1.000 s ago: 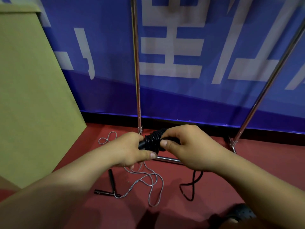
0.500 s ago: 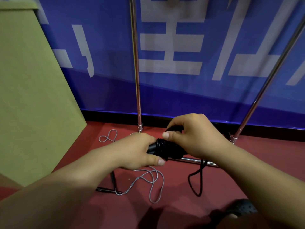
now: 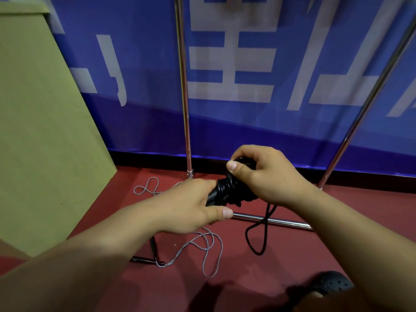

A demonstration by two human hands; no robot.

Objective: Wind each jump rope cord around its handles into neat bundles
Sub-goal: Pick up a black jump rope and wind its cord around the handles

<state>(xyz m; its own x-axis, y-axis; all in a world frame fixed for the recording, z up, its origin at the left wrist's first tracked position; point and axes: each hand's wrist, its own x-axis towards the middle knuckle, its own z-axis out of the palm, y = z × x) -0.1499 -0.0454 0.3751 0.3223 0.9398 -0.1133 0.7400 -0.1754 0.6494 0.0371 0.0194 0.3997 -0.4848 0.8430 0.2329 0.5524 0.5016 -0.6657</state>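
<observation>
1. Your left hand [image 3: 191, 206] closes its grip on the black handles [image 3: 213, 195], likely so they stay put as a steady core for winding.
2. Your right hand [image 3: 263, 176] pinches the black cord [image 3: 258, 233] at the far end of the coiled bundle [image 3: 231, 188], thumb pressing on top, seemingly to keep tension on the turn.
3. The bundle sits between both grips, touching each; its loose tail hangs below the bundle to the red floor [image 3: 270, 278], crossing the chrome rack bar [image 3: 270, 220].
4. Below the bundle, toward you, the grey jump rope [image 3: 202, 244] lies unwound on the floor, its dark handles [image 3: 153, 251] beside it.
</observation>
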